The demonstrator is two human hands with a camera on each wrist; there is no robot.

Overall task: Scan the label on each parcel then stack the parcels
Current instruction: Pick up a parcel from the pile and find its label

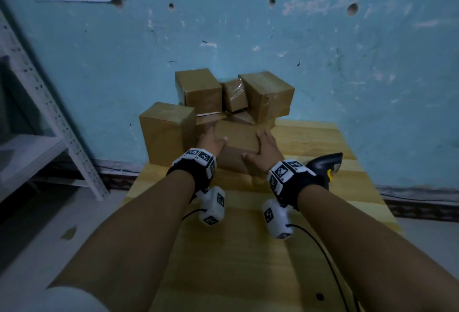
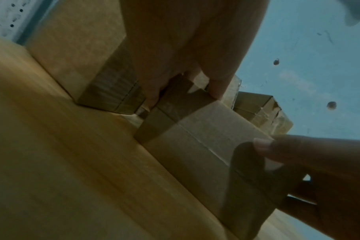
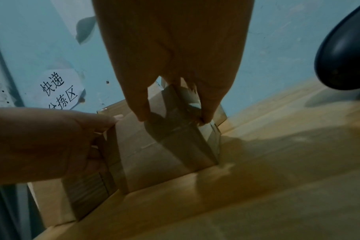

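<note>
A brown cardboard parcel (image 1: 236, 145) lies on the wooden table (image 1: 248, 262) in front of the pile. My left hand (image 1: 211, 141) holds its left end, thumb on top. My right hand (image 1: 265, 148) holds its right end, with the thumb on the near face. In the right wrist view my fingertips (image 3: 143, 116) press on the taped top edge of this parcel (image 3: 154, 146). No label shows on its visible faces. A black handheld scanner (image 1: 323, 166) with a yellow trigger lies on the table just right of my right wrist.
A taller parcel (image 1: 164, 133) stands right beside the held one on its left. Three more parcels (image 1: 198, 88) (image 1: 234, 95) (image 1: 268, 93) sit stacked behind, against the blue wall. A white metal shelf (image 1: 37, 113) stands to the left, off the table.
</note>
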